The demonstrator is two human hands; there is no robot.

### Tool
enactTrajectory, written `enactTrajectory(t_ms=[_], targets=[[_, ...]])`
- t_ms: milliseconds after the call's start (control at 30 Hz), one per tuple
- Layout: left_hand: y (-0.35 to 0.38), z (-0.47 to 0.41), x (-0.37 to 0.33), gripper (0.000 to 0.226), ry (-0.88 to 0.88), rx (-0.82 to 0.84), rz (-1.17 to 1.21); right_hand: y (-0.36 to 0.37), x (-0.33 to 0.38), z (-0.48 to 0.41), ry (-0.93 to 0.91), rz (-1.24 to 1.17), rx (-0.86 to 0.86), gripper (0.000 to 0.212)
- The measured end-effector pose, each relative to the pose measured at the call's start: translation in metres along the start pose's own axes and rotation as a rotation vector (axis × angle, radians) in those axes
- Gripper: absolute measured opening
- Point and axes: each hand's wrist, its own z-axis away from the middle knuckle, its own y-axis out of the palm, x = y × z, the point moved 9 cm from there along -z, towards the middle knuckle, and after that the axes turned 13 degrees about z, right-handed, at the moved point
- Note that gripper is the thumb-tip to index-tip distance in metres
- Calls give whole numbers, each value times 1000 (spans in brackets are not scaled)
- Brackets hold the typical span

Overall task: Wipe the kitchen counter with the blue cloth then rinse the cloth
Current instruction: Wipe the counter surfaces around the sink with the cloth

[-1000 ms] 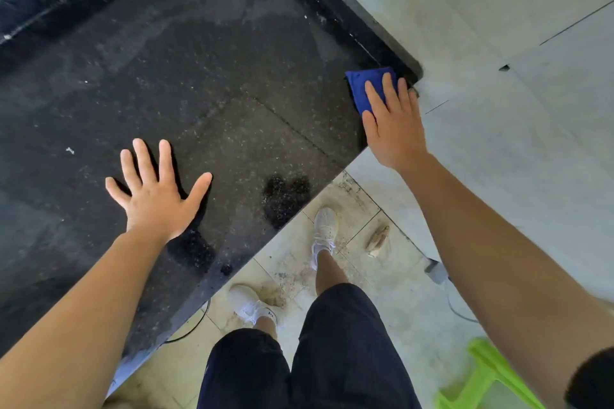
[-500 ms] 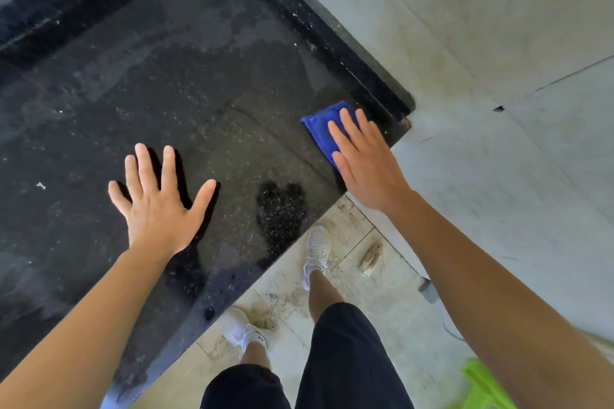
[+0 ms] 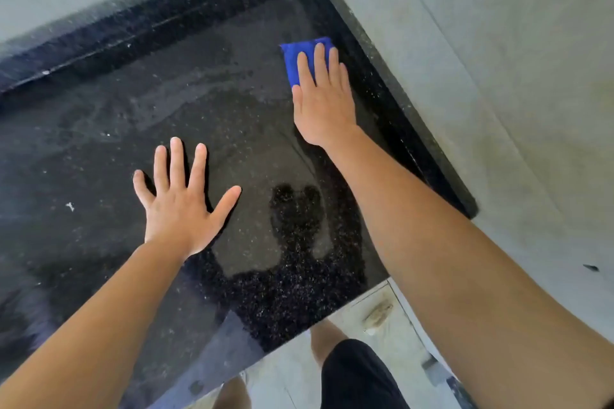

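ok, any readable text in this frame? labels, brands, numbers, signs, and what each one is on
None: no word, label, brand, number or sign shows in the head view.
The blue cloth under the right hand is plain, with no tag showing.
The black counter has only pale specks and wipe streaks.
The wall is bare.

Both bare arms reach in from the bottom of the frame. The left hand (image 3: 181,206), just left of centre, lies palm down, fingers straight and splayed, thumb out to the right. The right hand (image 3: 324,100), in the upper middle, is also palm down, fingers straight and close together, pointing toward the top edge. The left forearm (image 3: 99,325) enters from the lower left corner, the right forearm (image 3: 448,259) from the lower right.
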Motion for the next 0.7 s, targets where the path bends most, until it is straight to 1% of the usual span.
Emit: enactTrajectory(t_ms=[67,133,200,267,300,333,367,433,467,533,567,600,633,700], targets=[[0,-1,1,90,-12,-22,-15,-6,41,-10,-88,-13,-30,60],[-1,-1,1,90,-21,-31,-30,-6,72,6,-258,2,-41,58],[0,-2,1,90,-29,-28,-34,-1,78,33,-456,18,-40,56],[-1,-2,0,90,-28,-28,-39,6,60,54,-577,16,-32,55],[-1,-2,0,90,-27,-28,-44,8,45,56,-582,26,-26,55],[-1,-3,0,90,-26,-28,-48,10,27,48,-537,39,-32,55],[-1,-3,1,90,-25,-26,-53,10,9,33,-446,45,-33,56],[-1,-3,1,89,-17,-25,-59,6,-16,-9,-205,34,-18,57],[-1,-3,1,89,-14,-29,-60,2,-18,-31,-103,18,-7,58],[-1,-4,2,89,-15,-28,-69,-5,0,-65,10,-18,-6,59],[0,-4,3,89,-14,-22,-72,-8,16,-77,22,-30,-8,59],[0,-4,2,89,-15,-18,-73,-11,37,-84,-6,-37,-8,59],[0,-4,3,89,-18,-16,-75,-15,60,-86,-74,-39,-12,58],[-1,-4,2,89,-19,-17,-77,-19,106,-74,-287,-13,-34,57]])
